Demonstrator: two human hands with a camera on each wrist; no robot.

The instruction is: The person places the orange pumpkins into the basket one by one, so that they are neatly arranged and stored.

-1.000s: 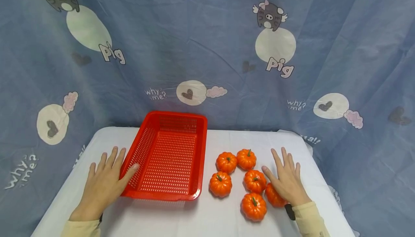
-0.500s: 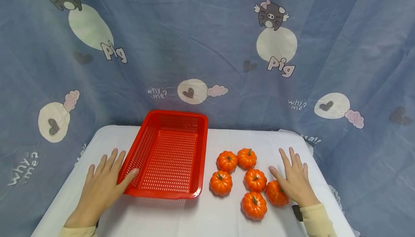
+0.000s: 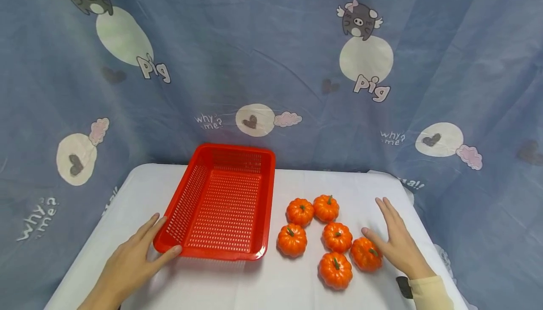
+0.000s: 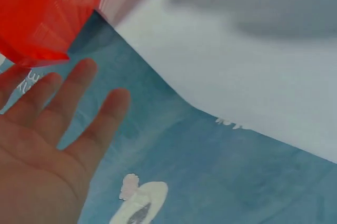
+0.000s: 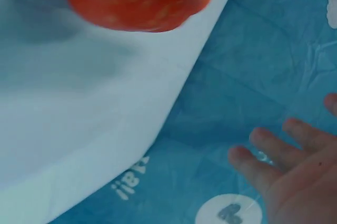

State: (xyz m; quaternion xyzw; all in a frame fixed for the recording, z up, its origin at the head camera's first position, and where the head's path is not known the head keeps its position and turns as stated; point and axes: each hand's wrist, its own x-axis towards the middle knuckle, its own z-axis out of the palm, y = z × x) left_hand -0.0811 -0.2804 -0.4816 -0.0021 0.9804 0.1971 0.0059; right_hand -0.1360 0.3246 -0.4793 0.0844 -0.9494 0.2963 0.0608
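Observation:
A red perforated plastic basket (image 3: 212, 253) sits on the white table, left of centre. My left hand (image 3: 133, 265) is at its near left corner, fingers extended and thumb apart, fingertips right at the rim. In the left wrist view the palm of that hand (image 4: 42, 155) shows below the basket's corner (image 4: 42, 23), holding nothing. To the right lie several small orange pumpkins with green stems. My right hand (image 3: 399, 246), its fingers straight and thumb spread, hovers beside the rightmost pumpkin (image 3: 366, 254). In the right wrist view that hand (image 5: 303, 176) holds nothing, with an orange pumpkin (image 5: 137, 0) above.
Beyond the table (image 3: 237, 286) hangs a blue cloth (image 3: 280, 41) with pig prints, also along both sides. One pumpkin (image 3: 292, 240) lies closest to the basket. Another pumpkin (image 3: 335, 271) sits nearest the front edge.
My right hand has moved right, off the rightmost pumpkin it partly covered, and turned more sideways. My left hand has drawn back toward me and tilted at the basket's corner.

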